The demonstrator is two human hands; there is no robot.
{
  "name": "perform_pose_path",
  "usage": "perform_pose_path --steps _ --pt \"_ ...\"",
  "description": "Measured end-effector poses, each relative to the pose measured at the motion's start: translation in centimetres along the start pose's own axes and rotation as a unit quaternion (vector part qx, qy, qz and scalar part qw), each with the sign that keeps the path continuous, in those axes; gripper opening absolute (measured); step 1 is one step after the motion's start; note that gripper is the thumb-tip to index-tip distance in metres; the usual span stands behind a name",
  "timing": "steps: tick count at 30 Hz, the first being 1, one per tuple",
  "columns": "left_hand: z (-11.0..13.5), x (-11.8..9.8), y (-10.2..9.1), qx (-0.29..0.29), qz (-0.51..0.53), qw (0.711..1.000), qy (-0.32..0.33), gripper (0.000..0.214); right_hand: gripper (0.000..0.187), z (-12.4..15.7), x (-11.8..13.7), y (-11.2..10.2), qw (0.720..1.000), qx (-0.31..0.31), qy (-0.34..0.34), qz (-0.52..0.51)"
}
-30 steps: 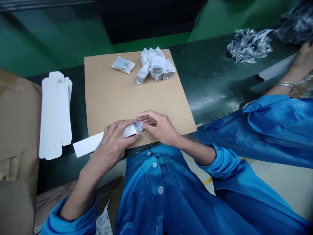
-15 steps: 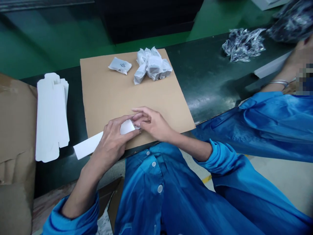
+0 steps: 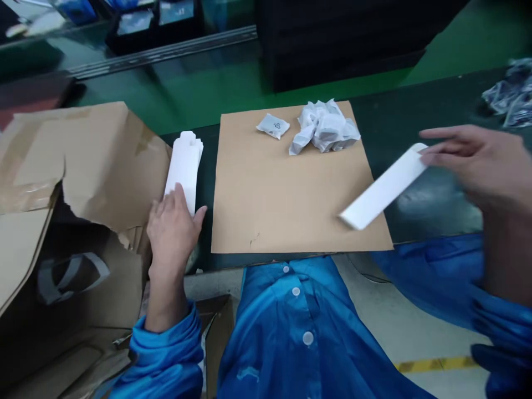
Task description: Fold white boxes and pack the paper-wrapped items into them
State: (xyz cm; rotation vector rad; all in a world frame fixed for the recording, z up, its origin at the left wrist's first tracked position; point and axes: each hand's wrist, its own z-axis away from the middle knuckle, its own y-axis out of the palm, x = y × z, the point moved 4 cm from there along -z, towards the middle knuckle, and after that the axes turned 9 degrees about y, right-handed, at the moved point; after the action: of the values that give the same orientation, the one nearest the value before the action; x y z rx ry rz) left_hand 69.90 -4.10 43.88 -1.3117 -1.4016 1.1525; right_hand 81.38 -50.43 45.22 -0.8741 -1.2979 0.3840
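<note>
My left hand [image 3: 172, 230] lies flat on the near end of a stack of flat white carton blanks [image 3: 185, 158], fingers stretched out, thumb apart. Out to the right, my right hand [image 3: 474, 163] pinches the far end of a long, closed white box [image 3: 380, 194]. The box hangs slanted over the right edge of a brown cardboard sheet [image 3: 282, 205] and is blurred by motion. At the back of the sheet lie a single small white pouch [image 3: 273, 126] and a heap of similar pouches [image 3: 326, 126].
An open, torn brown shipping carton [image 3: 83, 160] fills the left side. Crumpled clear plastic bags [image 3: 509, 94] lie at the far right on the dark belt [image 3: 432, 199]. Another person's blue garment [image 3: 419, 271] shows at the lower right.
Both hands were together at the box's end, tucking in a pouch. The left hand has since gone left onto the stack of blanks. The right hand has carried the closed box rightwards. The view turned left.
</note>
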Motion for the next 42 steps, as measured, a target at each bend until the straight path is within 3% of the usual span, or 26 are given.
perform_pose_path --steps 1,3,5,6,8,9,11,13,16,19,20,22,24,26,27,28,30,31,32,34,37,39,42 --pt "-0.1 1.2 0.4 0.031 -0.021 0.999 -0.03 0.053 0.044 -0.8 -0.6 -0.9 0.996 -0.042 0.006 0.076" --pt "-0.2 2.5 0.8 0.039 -0.045 0.995 -0.082 0.043 0.044 -0.2 -0.2 -1.1 0.974 -0.119 -0.025 0.189" --pt "-0.2 2.9 0.6 0.008 -0.065 0.988 -0.141 0.04 0.042 3.0 2.1 1.0 0.966 -0.147 -0.125 0.17" --pt "-0.1 3.0 0.4 -0.006 -0.072 0.984 -0.163 0.039 0.038 5.3 3.7 2.7 0.972 -0.109 -0.187 0.095" --pt "0.1 2.8 0.1 -0.028 -0.071 0.982 -0.174 0.038 0.03 10.3 7.1 7.3 0.965 0.068 -0.246 -0.068" --pt "0.3 2.7 0.2 -0.04 -0.062 0.983 -0.171 0.038 0.033 12.5 8.7 9.9 0.945 0.198 -0.222 -0.133" --pt "0.9 2.0 0.5 -0.081 -0.032 0.985 -0.152 0.037 0.048 16.4 11.6 14.6 0.867 0.406 -0.145 -0.248" --pt "2.0 0.5 0.9 -0.157 0.012 0.982 -0.106 0.034 0.064 18.4 14.0 18.0 0.804 0.489 -0.067 -0.333" --pt "4.2 -4.2 1.1 -0.265 0.072 0.961 0.037 0.033 0.063 18.1 15.5 20.3 0.767 0.465 -0.007 -0.442" --pt "6.3 -9.2 0.5 -0.247 0.148 0.939 0.186 0.054 0.038 15.4 14.3 19.0 0.799 0.382 -0.02 -0.464" --pt "6.7 -10.1 -0.2 -0.244 0.187 0.93 0.199 0.063 0.033 14.2 13.6 17.8 0.816 0.372 -0.039 -0.44" --pt "6.7 -9.8 -2.1 -0.275 0.297 0.902 0.147 0.073 0.028 12.2 12.2 15.0 0.833 0.415 -0.113 -0.347" --pt "5.5 -8.1 -3.0 -0.248 0.423 0.87 0.056 0.069 0.027 11.5 11.2 12.3 0.799 0.516 -0.227 -0.209" --pt "3.7 -7.1 -2.2 -0.09 0.502 0.86 0.013 0.052 0.023 12.0 10.3 10.3 0.754 0.569 -0.322 -0.058" --pt "3.0 -6.7 -1.4 -0.027 0.514 0.858 -0.007 0.042 0.027 12.3 9.9 9.7 0.762 0.545 -0.348 0.008" --pt "2.6 -6.4 -0.6 0.005 0.518 0.855 -0.032 0.034 0.036 12.8 9.7 9.3 0.789 0.488 -0.367 0.065" --pt "2.1 -5.8 0.6 -0.017 0.545 0.833 -0.095 0.028 0.063 14.0 9.5 8.8 0.846 0.319 -0.4 0.152" --pt "2.1 -5.7 1.1 -0.03 0.571 0.812 -0.115 0.028 0.075 14.9 9.5 8.7 0.856 0.242 -0.421 0.178" --pt "2.1 -5.8 1.5 -0.021 0.601 0.791 -0.116 0.029 0.08 15.7 9.4 8.7 0.852 0.192 -0.447 0.192" --pt "2.1 -6.2 1.7 0.057 0.638 0.764 -0.077 0.031 0.075 16.9 9.0 8.9 0.827 0.165 -0.503 0.188" --pt "2.0 -6.6 0.7 0.162 0.618 0.769 0.003 0.033 0.067 16.9 8.5 8.8 0.801 0.188 -0.55 0.143" --pt "1.8 -6.6 -0.1 0.148 0.597 0.788 0.034 0.03 0.064 16.4 8.4 8.6 0.796 0.19 -0.56 0.129" --pt "1.8 -7.0 -0.2 0.081 0.553 0.827 0.052 0.021 0.057 16.4 8.3 8.7 0.799 0.168 -0.559 0.143"
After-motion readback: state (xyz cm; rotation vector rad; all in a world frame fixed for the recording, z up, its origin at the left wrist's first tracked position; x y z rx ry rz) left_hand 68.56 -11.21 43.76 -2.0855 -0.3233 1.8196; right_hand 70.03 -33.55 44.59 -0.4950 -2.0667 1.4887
